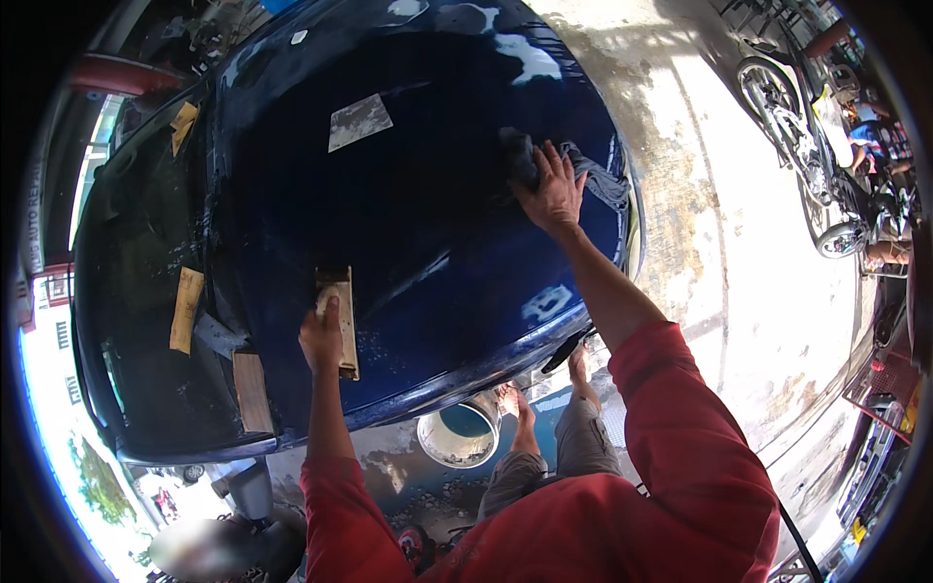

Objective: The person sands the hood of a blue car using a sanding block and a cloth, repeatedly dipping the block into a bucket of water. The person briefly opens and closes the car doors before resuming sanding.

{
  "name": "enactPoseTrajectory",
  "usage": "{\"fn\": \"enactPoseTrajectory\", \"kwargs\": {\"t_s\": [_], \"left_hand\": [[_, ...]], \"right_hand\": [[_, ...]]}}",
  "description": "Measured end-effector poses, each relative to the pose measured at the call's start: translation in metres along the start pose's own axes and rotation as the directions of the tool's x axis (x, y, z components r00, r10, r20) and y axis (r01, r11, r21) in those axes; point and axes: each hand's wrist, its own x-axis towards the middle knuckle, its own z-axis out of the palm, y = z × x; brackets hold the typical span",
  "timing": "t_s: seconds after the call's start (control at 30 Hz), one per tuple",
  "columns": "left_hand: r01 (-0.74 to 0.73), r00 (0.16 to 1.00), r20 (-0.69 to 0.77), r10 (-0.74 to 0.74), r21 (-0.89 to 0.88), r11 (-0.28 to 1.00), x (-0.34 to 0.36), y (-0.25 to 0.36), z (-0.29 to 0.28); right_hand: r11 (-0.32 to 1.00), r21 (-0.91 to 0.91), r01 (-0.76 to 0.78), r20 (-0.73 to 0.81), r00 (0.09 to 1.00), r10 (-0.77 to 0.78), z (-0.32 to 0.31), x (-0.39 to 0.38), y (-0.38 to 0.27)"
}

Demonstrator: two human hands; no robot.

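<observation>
Ahead of me is the dark blue hood of a car, with pale, whitish patches toward its edges. My left hand is closed around a long, narrow beige sanding block, which lies against the hood near the windshield side. Farther out to the right, my right hand presses a dark grey cloth onto the paint near the hood's front edge. The cloth bunches out on both sides of the fingers. Between and beyond my hands, a grey rectangular sheet lies on the hood.
A wooden block and yellowish folded pieces rest by the windshield. Below the car's side stands a white bucket with bluish water, close to my feet. A motorcycle and people are at the right.
</observation>
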Motion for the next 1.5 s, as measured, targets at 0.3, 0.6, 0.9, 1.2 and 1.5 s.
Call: {"fn": "enactPoseTrajectory", "kwargs": {"t_s": [0.3, 0.6, 0.9, 1.2, 1.5], "left_hand": [[0.147, 0.982, 0.104, -0.159, 0.116, 0.982, -0.009, 0.025, -0.007], [0.242, 0.914, 0.312, -0.259, 0.093, 0.966, -0.016, 0.027, -0.037], [-0.172, 0.985, -0.085, 0.151, -0.371, 0.913, -0.189, -0.113, -0.06], [0.11, 0.179, 0.982, 0.051, -0.072, 0.991, -0.389, -0.207, -0.028], [0.204, 0.276, 0.958, 0.073, -0.132, 0.97, -0.348, -0.086, -0.046]], "right_hand": [[0.987, 0.151, 0.058, -0.011, 0.998, -0.057, -0.024, -0.107, 0.026], [0.737, 0.374, 0.563, -0.103, 0.815, -0.571, -0.092, -0.099, -0.129], [0.926, -0.349, 0.147, 0.64, 0.759, 0.12, -0.212, -0.3, 0.098], [0.874, -0.375, -0.31, 0.9, 0.106, 0.424, -0.236, -0.663, 0.17], [0.894, -0.085, -0.439, 0.957, 0.215, 0.196, -0.224, -0.628, 0.17]]}}
